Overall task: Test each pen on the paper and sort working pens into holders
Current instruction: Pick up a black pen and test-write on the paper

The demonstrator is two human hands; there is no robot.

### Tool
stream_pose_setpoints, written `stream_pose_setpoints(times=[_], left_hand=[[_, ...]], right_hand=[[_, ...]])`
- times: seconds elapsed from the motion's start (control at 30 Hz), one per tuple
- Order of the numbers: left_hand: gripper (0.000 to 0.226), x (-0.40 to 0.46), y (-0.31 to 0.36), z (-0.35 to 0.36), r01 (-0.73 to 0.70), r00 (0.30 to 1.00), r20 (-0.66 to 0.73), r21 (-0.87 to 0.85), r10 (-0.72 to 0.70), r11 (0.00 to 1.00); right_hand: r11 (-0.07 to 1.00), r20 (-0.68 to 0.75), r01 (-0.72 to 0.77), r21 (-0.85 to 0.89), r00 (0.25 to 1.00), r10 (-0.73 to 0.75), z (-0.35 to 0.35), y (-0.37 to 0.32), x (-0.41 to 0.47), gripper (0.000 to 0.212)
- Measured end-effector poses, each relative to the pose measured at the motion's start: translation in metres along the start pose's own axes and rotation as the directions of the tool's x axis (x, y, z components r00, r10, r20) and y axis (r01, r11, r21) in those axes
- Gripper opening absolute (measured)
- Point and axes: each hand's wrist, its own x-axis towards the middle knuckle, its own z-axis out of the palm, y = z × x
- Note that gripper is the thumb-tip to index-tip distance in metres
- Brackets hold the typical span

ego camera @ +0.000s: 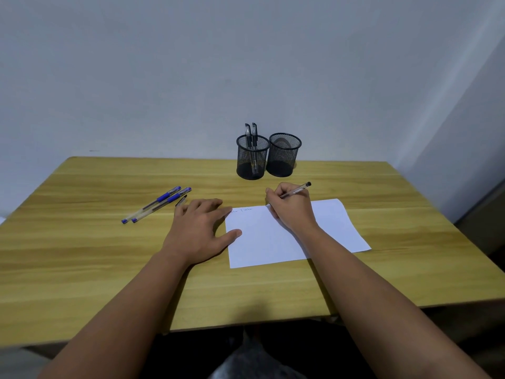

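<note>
I look down on the wooden table point(82, 255), and the step in hand, as I judge it, is testing a pen on the white paper point(287, 236), which lies slightly askew near the front middle with faint writing along its top left edge. To do this well I'd keep the sheet pinned so it can't slide, press lightly and make a short stroke on a bare patch beside the existing marks, so a fresh line is easy to tell. My left hand point(199, 231) lies flat with fingers spread, thumb and fingertip on the paper's left edge, grasping nothing. My right hand point(292, 212) has its fingers curled round the black pen point(296, 190); the barrel slants up and right out of the grip, and the tip, mostly hidden by the fingers, seems to meet the paper's top edge. Behind stand two mesh holders, the left holder point(252, 157) containing two black pens, the right holder point(284, 154) apparently empty. Two blue pens point(157, 205) lie side by side well left of the paper, and a small dark cap point(181, 200) rests just beyond my left fingertips
</note>
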Motion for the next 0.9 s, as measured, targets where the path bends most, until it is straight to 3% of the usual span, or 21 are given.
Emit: stream_pose_setpoints(times=[0.43, 0.9], left_hand=[[0.066, 0.0009, -0.0002, 0.0017, 0.002, 1.0, 0.001, -0.01, -0.002, 1.0], [0.066, -0.0001, 0.0007, 0.0014, 0.01, 1.0, -0.006, -0.018, -0.01, 1.0]], right_hand=[[0.995, 0.056, 0.054, -0.078, 0.997, -0.05, -0.0002, -0.0001, 0.0002, 0.04], [0.991, 0.012, 0.071, -0.111, 0.997, -0.07, -0.0018, 0.002, 0.0001, 0.04]])
